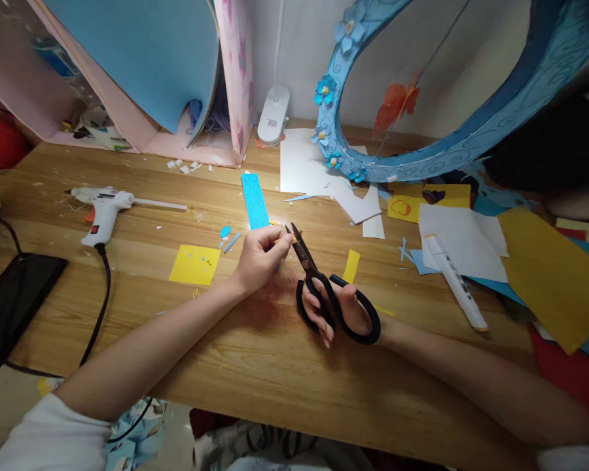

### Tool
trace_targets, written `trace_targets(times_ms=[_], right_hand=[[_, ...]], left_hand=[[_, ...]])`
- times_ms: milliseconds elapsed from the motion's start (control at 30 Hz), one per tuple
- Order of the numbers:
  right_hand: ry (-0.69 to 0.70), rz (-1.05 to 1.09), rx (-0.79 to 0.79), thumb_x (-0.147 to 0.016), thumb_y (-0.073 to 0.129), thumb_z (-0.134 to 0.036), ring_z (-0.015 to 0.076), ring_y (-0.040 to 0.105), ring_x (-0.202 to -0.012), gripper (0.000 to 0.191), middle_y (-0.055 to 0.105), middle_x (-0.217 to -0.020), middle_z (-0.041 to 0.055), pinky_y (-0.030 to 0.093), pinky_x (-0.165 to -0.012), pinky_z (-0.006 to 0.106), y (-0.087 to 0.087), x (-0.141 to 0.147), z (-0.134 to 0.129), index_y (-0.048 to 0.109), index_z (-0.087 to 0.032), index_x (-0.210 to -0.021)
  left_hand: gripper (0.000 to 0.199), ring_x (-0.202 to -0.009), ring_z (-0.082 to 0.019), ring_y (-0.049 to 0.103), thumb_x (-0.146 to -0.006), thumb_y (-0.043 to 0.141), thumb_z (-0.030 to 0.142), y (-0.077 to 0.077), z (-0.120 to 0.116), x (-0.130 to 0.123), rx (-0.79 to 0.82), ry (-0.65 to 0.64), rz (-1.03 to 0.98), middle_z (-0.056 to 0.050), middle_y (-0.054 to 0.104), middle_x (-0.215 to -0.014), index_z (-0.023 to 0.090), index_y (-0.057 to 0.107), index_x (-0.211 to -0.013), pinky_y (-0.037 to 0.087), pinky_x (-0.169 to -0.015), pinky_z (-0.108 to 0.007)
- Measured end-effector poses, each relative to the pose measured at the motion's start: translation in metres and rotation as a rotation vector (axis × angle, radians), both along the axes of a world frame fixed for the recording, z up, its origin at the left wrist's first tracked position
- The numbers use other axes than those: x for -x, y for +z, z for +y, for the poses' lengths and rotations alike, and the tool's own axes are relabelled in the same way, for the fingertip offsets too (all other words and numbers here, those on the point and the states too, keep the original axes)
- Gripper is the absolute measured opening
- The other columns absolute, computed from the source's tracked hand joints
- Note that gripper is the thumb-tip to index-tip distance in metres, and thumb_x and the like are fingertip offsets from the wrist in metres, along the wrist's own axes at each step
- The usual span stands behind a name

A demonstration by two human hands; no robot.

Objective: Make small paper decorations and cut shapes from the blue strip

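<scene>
Left hand: the left hand (262,256) is closed in a pinch, thumb and forefinger gripping a small orange-yellow piece (293,240).
Right hand: the right hand (356,313) is curled around the loops of the black scissors (306,264), fingers through the handles.
Scissor blades: parted slightly, tips angled up and away beside the left fingertips; whether an edge meets the small piece is too fine to tell.
Beyond the left hand: a blue patterned strip (255,199), its near end hidden behind the knuckles.
Left of the hands: a yellow square (195,265) near the left wrist; farther out, a white glue gun (103,208), its cord running down past the front edge.
Right of the hands: a yellow strip (352,266) just beyond the scissor handles; well apart, a white marker (455,281) partly over white paper.
Far edge: a pink box (177,145) at left, a blue ring (328,111) at right, with a white plug box (273,116) between.
Near edge: bare wood of the tabletop (294,383) shows between the forearms, down to the front edge.
</scene>
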State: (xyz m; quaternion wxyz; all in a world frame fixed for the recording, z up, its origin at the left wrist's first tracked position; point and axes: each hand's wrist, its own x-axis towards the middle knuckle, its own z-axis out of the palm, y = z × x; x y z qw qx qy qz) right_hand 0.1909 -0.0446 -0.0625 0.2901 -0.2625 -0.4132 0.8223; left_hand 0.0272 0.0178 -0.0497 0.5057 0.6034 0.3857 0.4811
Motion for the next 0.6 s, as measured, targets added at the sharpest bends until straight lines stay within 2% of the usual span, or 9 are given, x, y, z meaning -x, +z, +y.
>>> trace_targets(times_ms=[300,467,600], right_hand=[[-0.014,0.039,0.027,-0.054,0.048,-0.086,0.0045,0.042,-0.027,0.07,0.048,-0.046,-0.0073,0.047,-0.03,0.017,-0.001,0.002,0.0,0.044,-0.018,-0.069],[-0.005,0.032,0.059,-0.051,0.045,-0.089,0.0054,0.046,-0.03,0.073,0.051,-0.049,-0.006,0.054,-0.04,0.022,0.007,0.001,0.001,0.046,-0.018,-0.07],[0.009,0.018,0.074,-0.051,0.046,-0.088,0.0054,0.046,-0.03,0.073,0.051,-0.048,-0.006,0.053,-0.039,0.022,0.008,0.0,0.002,0.045,-0.018,-0.069]], left_hand=[[0.04,-0.043,-0.006,0.028,-0.084,0.052,0.032,0.0,0.001,0.0,-0.038,-0.007,-0.009,0.006,0.033,-0.046,0.017,0.038,-0.05,0.025,-0.044,-0.022],[0.039,-0.045,-0.006,0.029,-0.085,0.051,0.032,0.0,0.002,-0.001,-0.029,0.075,-0.017,0.006,0.034,-0.049,0.017,0.039,-0.052,0.025,-0.045,-0.022],[0.038,-0.044,-0.006,0.028,-0.084,0.051,0.034,0.0,0.002,-0.002,-0.004,0.088,-0.013,0.006,0.033,-0.049,0.017,0.039,-0.052,0.024,-0.044,-0.022]])
